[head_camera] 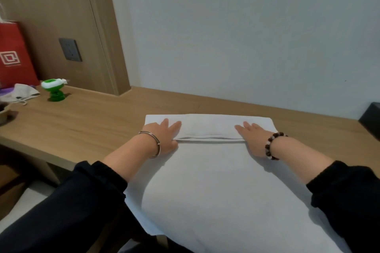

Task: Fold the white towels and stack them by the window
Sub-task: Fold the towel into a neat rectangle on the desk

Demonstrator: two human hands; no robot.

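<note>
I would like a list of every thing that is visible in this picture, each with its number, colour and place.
towel: one, white, on the table before the person, far end folded back
table: one, light wood, along the wall
paper bag: one, red with a white logo, far left on the table
plastic gadget: one, green and white, right of the bag
cloth: one, off-white, in front of the bag
wall socket: one, dark grey, on the wood panel
black object: one, right edge, cut off
bangle: one, silver, left wrist
bead bracelet: one, dark and pale, right wrist
left hand: flat on the fold's left end
right hand: flat on the fold's right end
</note>
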